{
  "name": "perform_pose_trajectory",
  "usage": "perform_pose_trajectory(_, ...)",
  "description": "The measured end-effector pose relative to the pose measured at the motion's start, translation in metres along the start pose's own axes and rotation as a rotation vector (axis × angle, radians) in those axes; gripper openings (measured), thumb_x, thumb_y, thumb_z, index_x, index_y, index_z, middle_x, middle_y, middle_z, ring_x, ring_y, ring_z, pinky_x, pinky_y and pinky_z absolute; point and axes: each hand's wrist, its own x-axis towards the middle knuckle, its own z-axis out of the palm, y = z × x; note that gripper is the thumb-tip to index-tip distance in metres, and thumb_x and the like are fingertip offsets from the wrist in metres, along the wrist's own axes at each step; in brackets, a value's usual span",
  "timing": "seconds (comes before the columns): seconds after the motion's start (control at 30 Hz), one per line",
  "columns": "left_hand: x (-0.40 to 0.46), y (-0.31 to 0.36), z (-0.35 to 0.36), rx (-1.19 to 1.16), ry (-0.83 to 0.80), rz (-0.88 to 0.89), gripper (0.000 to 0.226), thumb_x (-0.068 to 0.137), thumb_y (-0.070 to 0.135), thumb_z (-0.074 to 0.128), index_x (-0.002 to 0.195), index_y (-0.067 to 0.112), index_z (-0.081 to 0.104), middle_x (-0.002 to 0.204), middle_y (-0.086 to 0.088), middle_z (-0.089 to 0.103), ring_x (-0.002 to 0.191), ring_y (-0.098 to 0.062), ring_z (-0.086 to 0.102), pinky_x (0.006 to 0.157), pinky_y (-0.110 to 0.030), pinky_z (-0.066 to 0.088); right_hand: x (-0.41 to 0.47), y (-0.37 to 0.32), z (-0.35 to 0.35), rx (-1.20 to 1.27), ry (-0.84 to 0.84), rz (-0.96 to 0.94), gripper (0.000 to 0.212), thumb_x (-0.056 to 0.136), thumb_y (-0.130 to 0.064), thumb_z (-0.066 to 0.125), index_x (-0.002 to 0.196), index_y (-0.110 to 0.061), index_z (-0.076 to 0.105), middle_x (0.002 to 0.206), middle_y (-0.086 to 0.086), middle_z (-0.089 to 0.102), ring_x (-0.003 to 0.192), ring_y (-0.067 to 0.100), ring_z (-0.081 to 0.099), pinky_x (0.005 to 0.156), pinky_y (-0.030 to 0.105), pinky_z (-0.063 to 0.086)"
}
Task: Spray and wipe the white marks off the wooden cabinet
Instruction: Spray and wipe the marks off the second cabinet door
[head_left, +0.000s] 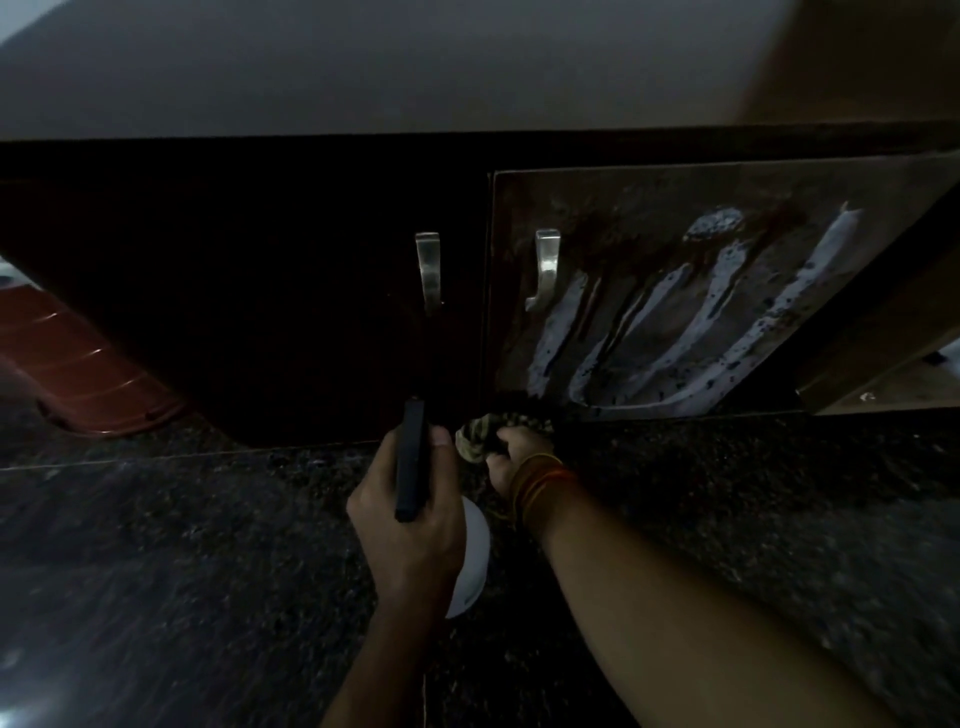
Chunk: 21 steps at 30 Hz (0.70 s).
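A dark wooden cabinet (260, 260) fills the upper middle. Its right door (649, 208) carries several long white streaks (691, 322), wet and dripping. My left hand (410, 519) grips a spray bottle with a black head (412, 462) and a white body (475, 556), held below the left door. My right hand (519, 457) grips a crumpled patterned cloth (478, 431) just under the bottom left corner of the marked door. Coloured bangles sit on that wrist.
Each door has a metal handle (428, 270), (545, 265). Dark speckled granite floor (182, 571) lies below. A reddish-brown plastic tub (88, 374) sits on its side at the left. The right door stands ajar, with a lighter panel (883, 332) behind it.
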Motion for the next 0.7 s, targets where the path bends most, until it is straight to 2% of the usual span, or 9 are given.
perform_pose_trajectory(0.13, 0.005, -0.002, 0.0, -0.036, 0.024, 0.0, 0.011, 0.088, 0.055, 0.049, 0.08, 0.061, 0.055, 0.069, -0.003, 0.054, 0.049, -0.026, 0.052, 0.047, -0.05, 0.047, -0.005, -0.003, 0.006, 0.284, -0.028, 0.008, 0.043, 0.1, -0.009, 0.035, 0.141, 0.001, 0.03, 0.148, 0.016, 0.034, 0.134, 0.029, 0.039, 0.101, 0.032, 0.039)
perform_pose_trajectory(0.23, 0.004, 0.003, 0.002, -0.047, 0.024, -0.004, 0.01, 0.087, 0.055, 0.049, 0.08, 0.058, 0.056, 0.065, 0.001, 0.054, 0.048, -0.022, 0.051, 0.047, -0.05, 0.047, -0.015, -0.009, 0.011, 0.506, 0.014, -0.06, 0.044, 0.098, -0.005, 0.042, 0.142, -0.003, 0.033, 0.145, 0.013, 0.038, 0.132, 0.029, 0.042, 0.099, 0.033, 0.042)
perform_pose_trajectory(0.33, 0.003, 0.008, 0.005, -0.041, 0.015, 0.011, 0.011, 0.088, 0.054, 0.05, 0.08, 0.058, 0.056, 0.066, -0.003, 0.054, 0.047, -0.022, 0.052, 0.046, -0.049, 0.045, -0.019, -0.012, 0.021, 0.732, 0.112, -0.082, 0.052, 0.094, 0.002, 0.049, 0.143, -0.009, 0.035, 0.147, 0.013, 0.038, 0.13, 0.033, 0.041, 0.098, 0.043, 0.041)
perform_pose_trajectory(0.43, 0.003, 0.011, 0.004, -0.008, 0.018, 0.014, 0.013, 0.088, 0.055, 0.049, 0.083, 0.066, 0.054, 0.07, -0.004, 0.055, 0.049, -0.024, 0.053, 0.046, -0.05, 0.047, -0.025, -0.016, 0.025, 0.778, 0.132, -0.056, 0.055, 0.094, 0.002, 0.051, 0.144, -0.009, 0.032, 0.148, 0.016, 0.036, 0.129, 0.036, 0.042, 0.1, 0.05, 0.042)
perform_pose_trajectory(0.5, 0.004, 0.011, 0.004, -0.01, 0.02, 0.011, 0.011, 0.087, 0.056, 0.049, 0.082, 0.063, 0.055, 0.071, -0.003, 0.055, 0.048, -0.024, 0.051, 0.046, -0.048, 0.046, -0.029, -0.021, 0.02, 0.783, 0.143, -0.085, 0.053, 0.093, 0.003, 0.051, 0.142, -0.008, 0.034, 0.143, 0.015, 0.04, 0.126, 0.036, 0.045, 0.097, 0.049, 0.045)
perform_pose_trajectory(0.6, 0.006, 0.009, 0.007, -0.028, 0.034, 0.005, 0.02, 0.089, 0.055, 0.05, 0.074, 0.043, 0.055, 0.059, -0.001, 0.045, 0.045, -0.02, 0.042, 0.044, -0.039, 0.035, -0.036, -0.031, 0.017, 0.716, 0.16, -0.256, 0.049, 0.089, 0.002, 0.058, 0.134, -0.012, 0.042, 0.126, 0.014, 0.053, 0.115, 0.035, 0.055, 0.085, 0.048, 0.051)
perform_pose_trajectory(0.7, 0.008, 0.012, 0.01, -0.007, 0.04, 0.03, 0.016, 0.091, 0.053, 0.05, 0.077, 0.047, 0.054, 0.062, -0.001, 0.047, 0.047, -0.021, 0.046, 0.045, -0.043, 0.04, -0.039, -0.034, 0.016, 0.57, 0.245, -0.431, 0.055, 0.082, 0.0, 0.067, 0.131, -0.009, 0.044, 0.128, 0.018, 0.055, 0.115, 0.035, 0.055, 0.095, 0.058, 0.046)
